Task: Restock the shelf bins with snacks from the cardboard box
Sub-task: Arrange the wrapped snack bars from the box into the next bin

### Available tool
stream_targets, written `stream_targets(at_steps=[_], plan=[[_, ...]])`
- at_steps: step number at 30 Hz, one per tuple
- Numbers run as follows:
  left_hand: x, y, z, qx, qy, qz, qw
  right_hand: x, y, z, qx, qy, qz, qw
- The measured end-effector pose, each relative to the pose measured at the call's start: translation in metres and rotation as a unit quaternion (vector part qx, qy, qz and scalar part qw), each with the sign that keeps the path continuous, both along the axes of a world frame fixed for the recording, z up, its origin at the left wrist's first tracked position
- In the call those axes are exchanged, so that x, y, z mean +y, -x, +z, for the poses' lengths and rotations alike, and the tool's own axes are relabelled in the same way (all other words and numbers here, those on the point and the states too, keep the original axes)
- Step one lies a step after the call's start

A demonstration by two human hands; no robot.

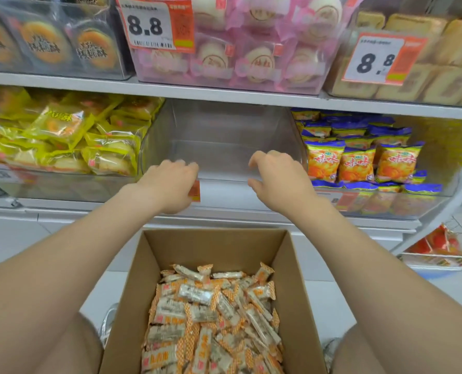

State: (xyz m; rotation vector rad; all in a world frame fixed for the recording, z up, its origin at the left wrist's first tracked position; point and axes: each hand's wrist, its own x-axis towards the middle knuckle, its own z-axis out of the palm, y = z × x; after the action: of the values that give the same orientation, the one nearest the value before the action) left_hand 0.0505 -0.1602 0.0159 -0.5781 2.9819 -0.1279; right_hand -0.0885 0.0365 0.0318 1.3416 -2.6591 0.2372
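An empty clear plastic bin [224, 136] sits in the middle of the lower shelf. My left hand [168, 184] and my right hand [278, 179] are both at its front wall, fingers curled over the rim and thumbs in front, holding it. Below, on the floor between my knees, stands an open cardboard box [132, 287]. It is filled with several small snack bars [213, 314] in orange-and-white wrappers.
Left of the empty bin is a bin of yellow-wrapped cakes [70, 141]; right of it, a bin of blue-and-orange chip bags [359, 160]. The upper shelf [224, 94] holds bins with 8.8 price tags. A wire basket [437, 252] stands at the lower right.
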Motion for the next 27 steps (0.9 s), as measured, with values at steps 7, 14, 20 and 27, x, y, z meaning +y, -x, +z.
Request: stream_targets(at_steps=[7,14,20,27], plan=[[-0.003,0.003,-0.017,0.066,0.03,0.017,0.997,0.001,0.002,-0.011,-0.076,0.039,0.017,0.996],[0.015,-0.017,-0.018,0.169,0.08,0.003,0.982,0.016,-0.007,-0.004,-0.055,0.066,0.035,0.996],[0.03,-0.04,-0.017,0.154,0.057,0.005,0.986,0.033,-0.02,-0.003,-0.061,0.031,0.058,0.996],[0.044,-0.063,-0.022,0.135,0.038,0.001,0.99,0.042,-0.038,-0.013,-0.056,-0.007,0.057,0.997]])
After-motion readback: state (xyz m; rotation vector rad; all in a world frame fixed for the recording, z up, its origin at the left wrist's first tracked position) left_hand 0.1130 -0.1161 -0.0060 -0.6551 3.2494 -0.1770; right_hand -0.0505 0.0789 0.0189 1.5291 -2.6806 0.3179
